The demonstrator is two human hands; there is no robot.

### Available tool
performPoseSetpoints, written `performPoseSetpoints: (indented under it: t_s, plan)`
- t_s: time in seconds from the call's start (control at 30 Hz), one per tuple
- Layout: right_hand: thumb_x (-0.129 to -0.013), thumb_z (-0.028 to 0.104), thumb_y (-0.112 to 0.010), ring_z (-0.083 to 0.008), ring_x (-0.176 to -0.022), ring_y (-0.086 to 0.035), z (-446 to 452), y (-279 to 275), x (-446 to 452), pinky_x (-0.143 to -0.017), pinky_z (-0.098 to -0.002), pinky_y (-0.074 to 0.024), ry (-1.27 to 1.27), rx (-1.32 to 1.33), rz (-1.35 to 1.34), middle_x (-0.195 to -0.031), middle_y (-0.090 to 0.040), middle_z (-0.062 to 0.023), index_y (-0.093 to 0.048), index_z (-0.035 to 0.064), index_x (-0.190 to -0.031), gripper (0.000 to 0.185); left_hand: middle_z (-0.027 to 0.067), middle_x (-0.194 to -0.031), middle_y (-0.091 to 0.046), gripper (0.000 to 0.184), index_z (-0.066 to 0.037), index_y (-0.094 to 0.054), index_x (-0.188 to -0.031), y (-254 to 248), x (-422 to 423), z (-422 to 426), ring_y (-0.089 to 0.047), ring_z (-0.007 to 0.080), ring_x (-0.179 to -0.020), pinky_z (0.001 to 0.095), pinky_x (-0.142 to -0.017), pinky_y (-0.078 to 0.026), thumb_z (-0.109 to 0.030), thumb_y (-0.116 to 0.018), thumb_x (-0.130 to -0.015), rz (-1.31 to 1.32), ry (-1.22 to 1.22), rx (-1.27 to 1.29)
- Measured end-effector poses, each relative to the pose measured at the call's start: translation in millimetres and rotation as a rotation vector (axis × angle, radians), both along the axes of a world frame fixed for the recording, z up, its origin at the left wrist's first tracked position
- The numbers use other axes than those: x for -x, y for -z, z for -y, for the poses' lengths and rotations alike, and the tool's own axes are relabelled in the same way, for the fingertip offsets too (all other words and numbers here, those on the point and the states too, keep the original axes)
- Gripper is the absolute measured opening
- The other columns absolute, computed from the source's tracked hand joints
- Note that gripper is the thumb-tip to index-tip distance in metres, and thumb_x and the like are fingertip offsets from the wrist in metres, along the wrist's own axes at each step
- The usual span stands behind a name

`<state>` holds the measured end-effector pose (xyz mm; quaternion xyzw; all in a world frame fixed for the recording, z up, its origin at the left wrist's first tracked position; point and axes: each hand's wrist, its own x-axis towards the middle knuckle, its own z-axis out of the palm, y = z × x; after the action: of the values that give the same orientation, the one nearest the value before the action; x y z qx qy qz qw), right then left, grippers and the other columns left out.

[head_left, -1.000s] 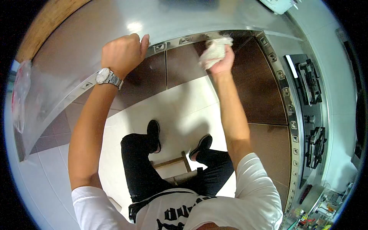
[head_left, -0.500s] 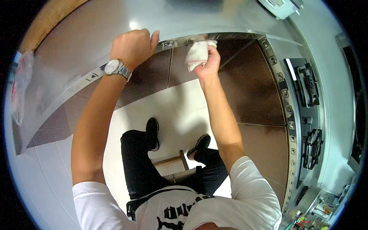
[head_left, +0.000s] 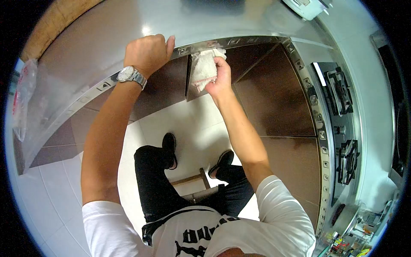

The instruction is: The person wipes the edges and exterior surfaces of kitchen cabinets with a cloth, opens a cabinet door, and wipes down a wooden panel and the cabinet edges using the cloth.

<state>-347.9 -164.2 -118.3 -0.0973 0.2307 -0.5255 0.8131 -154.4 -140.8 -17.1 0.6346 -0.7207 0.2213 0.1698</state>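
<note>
My left hand [head_left: 147,53], with a metal wristwatch [head_left: 132,76] on its wrist, is curled into a fist and rests on the front edge of the steel countertop [head_left: 192,23]. Its thumb sticks out to the right, and the fingertips are turned out of sight. Lower and to the right, my right hand [head_left: 221,79] grips a whitish cloth [head_left: 204,68] with a reddish stitched hem. The cloth lies against the brown cabinet front [head_left: 197,92], just under the counter's patterned edge strip [head_left: 212,44].
To the right runs a counter with a black gas hob [head_left: 338,128]. A white appliance [head_left: 306,6] stands at the back corner. A clear plastic bag [head_left: 25,96] hangs at far left. Beneath me is a wooden stool [head_left: 201,180] on the pale tiled floor [head_left: 192,120].
My right hand and the cloth have moved left and slightly down along the cabinet front. My left hand stays at nearly the same spot on the counter edge.
</note>
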Motion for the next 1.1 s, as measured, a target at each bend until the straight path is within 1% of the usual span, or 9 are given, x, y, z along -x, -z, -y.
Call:
performPoseSetpoints:
  t_s: [0.2, 0.33, 0.47, 0.6, 0.67, 0.7, 0.73, 0.9, 1.1]
  plan:
    - [-0.078, 0.018, -0.051, -0.0284, -0.088, -0.063, -45, 7, 46, -0.081, -0.0408, -0.0515, -0.003, 0.014, 0.002, -0.097, -0.064, -0.0135, -0.056, 0.0013, -0.105, 0.032, 0.0162, -0.069, -0.065, 0.047, -0.006, -0.066, -0.071, -3, 2, 0, -0.065, 0.0332, -0.064, 0.0424, -0.058, -0.053, -0.043, -0.043, -0.091, -0.073, -0.048, -0.159]
    - [-0.080, 0.017, -0.054, -0.0278, -0.088, -0.063, -82, -1, 84, -0.083, -0.0401, -0.0514, 0.054, -0.004, -0.051, -0.100, -0.064, -0.0137, -0.055, 0.0004, -0.111, 0.034, 0.0165, -0.071, -0.065, 0.048, -0.006, -0.066, -0.072, -7, 4, -1, -0.065, 0.0346, -0.066, 0.0434, -0.060, -0.053, -0.043, -0.043, -0.091, -0.048, -0.046, -0.180]
    - [-0.082, 0.023, -0.064, -0.0238, -0.086, -0.064, -108, -13, 120, -0.080, -0.0364, -0.0528, 0.062, 0.015, -0.219, -0.098, -0.065, -0.0106, -0.056, 0.0015, -0.111, 0.037, 0.0172, -0.073, -0.065, 0.048, -0.006, -0.066, -0.074, -6, 2, -1, -0.065, 0.0356, -0.067, 0.0457, -0.060, -0.052, -0.044, -0.041, -0.092, -0.018, -0.058, -0.179]
    - [-0.074, 0.011, -0.071, -0.0186, -0.065, -0.065, -126, -35, 152, -0.058, -0.0316, -0.0541, 0.043, 0.067, -0.717, -0.084, -0.066, -0.0102, -0.060, 0.0000, -0.100, 0.030, 0.0181, -0.075, -0.065, 0.049, -0.006, -0.065, -0.077, -9, 2, -1, -0.064, 0.0369, -0.068, 0.0476, -0.061, -0.051, -0.045, -0.040, -0.092, -0.010, -0.055, -0.203]
    - [-0.072, 0.012, -0.070, -0.0193, -0.064, -0.064, -128, -34, 172, -0.058, -0.0305, -0.0552, 0.024, 0.104, -0.870, -0.082, -0.064, -0.0116, -0.056, -0.0024, -0.103, 0.036, 0.0178, -0.075, -0.065, 0.049, -0.006, -0.065, -0.078, -9, 2, -1, -0.064, 0.0366, -0.068, 0.0474, -0.061, -0.051, -0.045, -0.040, -0.092, -0.008, -0.055, -0.203]
    - [-0.070, 0.009, -0.069, -0.0184, -0.066, -0.064, -130, -38, 177, -0.061, -0.0291, -0.0543, 0.043, 0.105, -0.885, -0.084, -0.065, -0.0114, -0.057, -0.0037, -0.101, 0.035, 0.0174, -0.075, -0.066, 0.048, -0.006, -0.065, -0.079, -9, 2, -2, -0.064, 0.0364, -0.068, 0.0471, -0.060, -0.052, -0.045, -0.040, -0.092, -0.005, -0.063, -0.201]
    - [-0.070, 0.007, -0.069, -0.0167, -0.064, -0.062, -137, -48, 178, -0.056, -0.0288, -0.0500, 0.086, 0.056, -0.933, -0.080, -0.065, -0.0085, -0.061, -0.0018, -0.095, 0.028, 0.0174, -0.075, -0.066, 0.048, -0.006, -0.065, -0.079, -9, 3, -2, -0.064, 0.0364, -0.068, 0.0471, -0.060, -0.052, -0.045, -0.040, -0.092, -0.009, -0.059, -0.199]
    - [-0.071, 0.007, -0.067, -0.0163, -0.066, -0.062, -143, -55, 201, -0.057, -0.0286, -0.0485, 0.051, 0.148, -1.155, -0.079, -0.065, -0.0086, -0.062, -0.0027, -0.090, 0.022, 0.0165, -0.073, -0.066, 0.047, -0.007, -0.066, -0.073, 2, -3, 2, -0.065, 0.0349, -0.068, 0.0448, -0.060, -0.052, -0.044, -0.043, -0.091, 0.024, -0.045, -0.107]
    - [-0.074, 0.009, -0.068, -0.0144, -0.054, -0.059, -145, -51, 203, -0.051, -0.0279, -0.0473, 0.061, 0.137, -1.144, -0.073, -0.064, -0.0069, -0.062, -0.0017, -0.090, 0.021, 0.0174, -0.071, -0.065, 0.049, -0.006, -0.065, -0.070, -8, 3, -4, -0.064, 0.0356, -0.065, 0.0452, -0.059, -0.051, -0.044, -0.043, -0.091, 0.006, -0.063, -0.118]
